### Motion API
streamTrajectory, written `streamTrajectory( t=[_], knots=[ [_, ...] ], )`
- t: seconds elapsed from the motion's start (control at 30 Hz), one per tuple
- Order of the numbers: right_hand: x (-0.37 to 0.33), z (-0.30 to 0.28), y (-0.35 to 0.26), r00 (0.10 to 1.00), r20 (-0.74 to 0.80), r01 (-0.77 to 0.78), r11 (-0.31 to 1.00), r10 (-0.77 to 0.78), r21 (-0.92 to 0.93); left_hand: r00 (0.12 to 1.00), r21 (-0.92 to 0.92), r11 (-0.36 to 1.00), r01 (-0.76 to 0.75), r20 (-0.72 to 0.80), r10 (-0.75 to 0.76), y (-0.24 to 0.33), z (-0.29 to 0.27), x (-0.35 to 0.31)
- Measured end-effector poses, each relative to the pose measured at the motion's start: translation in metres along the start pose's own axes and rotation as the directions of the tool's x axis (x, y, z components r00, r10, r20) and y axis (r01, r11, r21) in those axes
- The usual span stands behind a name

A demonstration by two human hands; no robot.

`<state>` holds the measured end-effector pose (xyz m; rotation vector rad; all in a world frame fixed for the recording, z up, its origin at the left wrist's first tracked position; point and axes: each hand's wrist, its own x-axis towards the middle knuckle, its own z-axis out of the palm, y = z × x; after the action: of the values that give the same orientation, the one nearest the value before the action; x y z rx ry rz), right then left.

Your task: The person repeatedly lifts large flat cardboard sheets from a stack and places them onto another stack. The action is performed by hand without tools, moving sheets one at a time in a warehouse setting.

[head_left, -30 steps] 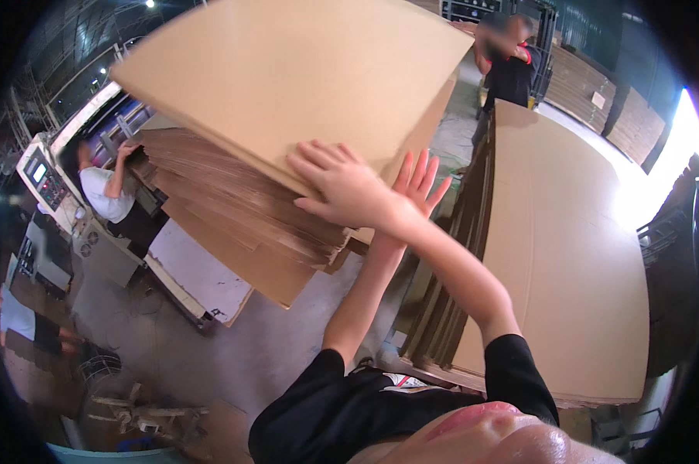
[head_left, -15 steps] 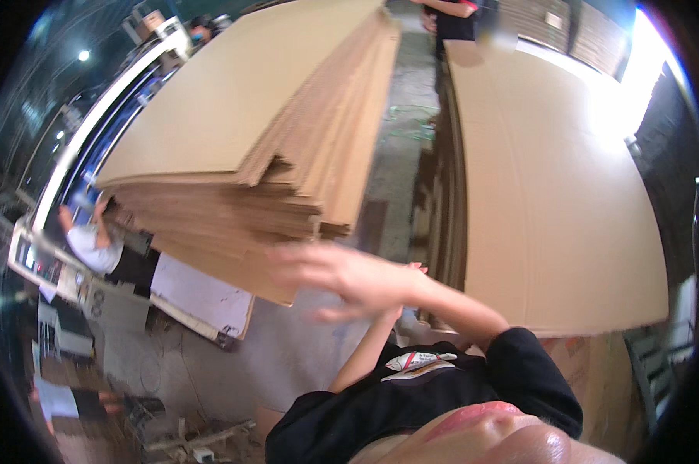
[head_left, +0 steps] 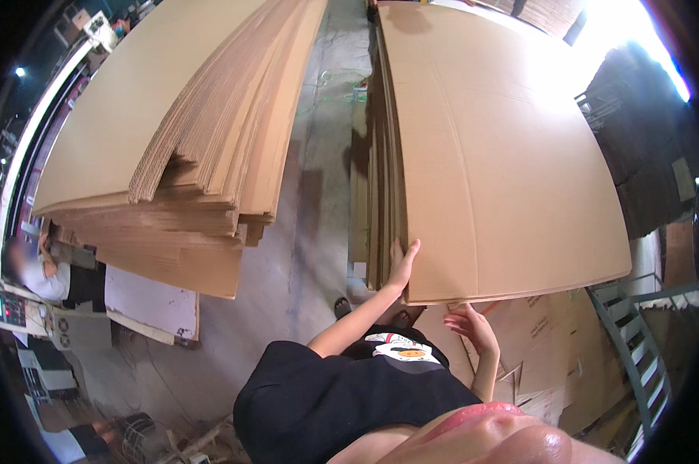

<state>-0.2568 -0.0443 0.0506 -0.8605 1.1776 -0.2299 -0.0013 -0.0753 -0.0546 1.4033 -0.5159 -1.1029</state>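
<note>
A tall stack of large brown cardboard sheets (head_left: pixel 512 170) stands to my right, its top sheet flat with a faint crease along it. My left hand (head_left: pixel 403 269) rests against the side of this stack by its near left corner, fingers extended along the sheet edges rather than wrapped round them. At the near edge, my right hand (head_left: pixel 475 328) is palm up with fingers apart, its fingertips touching or just below the sheet's edge. Another stack of cardboard sheets (head_left: pixel 133 100) is at the left, with uneven, staggered edges facing me.
Between the stacks runs a grey concrete aisle (head_left: pixel 307 185). A person in a white top (head_left: pixel 44 280) stands at the left beside a machine with a control panel (head_left: pixel 13 309). A pale board (head_left: pixel 152 301) lies below the left stack. Metal steps (head_left: pixel 635 332) stand at the right.
My right hand has swung from beside the left stack across to the near edge of the right stack. My left hand now shows at that stack's corner. The view has shifted rightward.
</note>
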Motion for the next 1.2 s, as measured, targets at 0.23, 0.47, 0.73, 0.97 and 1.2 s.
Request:
streamTrajectory(
  t=[0.23, 0.47, 0.73, 0.97, 1.2],
  knots=[
    [0.031, -0.027, 0.025, 0.986, -0.080, 0.166, 0.780, -0.147, 0.604, 0.998, 0.001, 0.999, -0.036, -0.048, 0.036, -0.018, 0.002, -0.002],
    [0.028, -0.027, 0.004, 0.990, -0.144, 0.088, 0.751, 0.009, 0.654, 0.998, -0.045, 0.998, -0.053, -0.044, 0.051, -0.038, 0.008, -0.006],
    [0.028, -0.014, -0.012, 0.981, -0.190, 0.103, 0.747, 0.031, 0.657, 0.991, -0.048, 0.991, -0.129, -0.042, 0.127, -0.059, 0.004, 0.007],
    [-0.016, -0.011, -0.046, 0.924, -0.318, 0.379, 0.633, -0.213, 0.675, 0.953, -0.146, 0.962, -0.230, 0.168, 0.253, 0.006, 0.006, -0.033],
    [0.002, 0.001, -0.040, 0.764, -0.612, 0.628, 0.448, -0.202, 0.636, 0.943, -0.530, 0.823, 0.205, 0.333, -0.020, 0.099, 0.025, -0.072]
  ],
)
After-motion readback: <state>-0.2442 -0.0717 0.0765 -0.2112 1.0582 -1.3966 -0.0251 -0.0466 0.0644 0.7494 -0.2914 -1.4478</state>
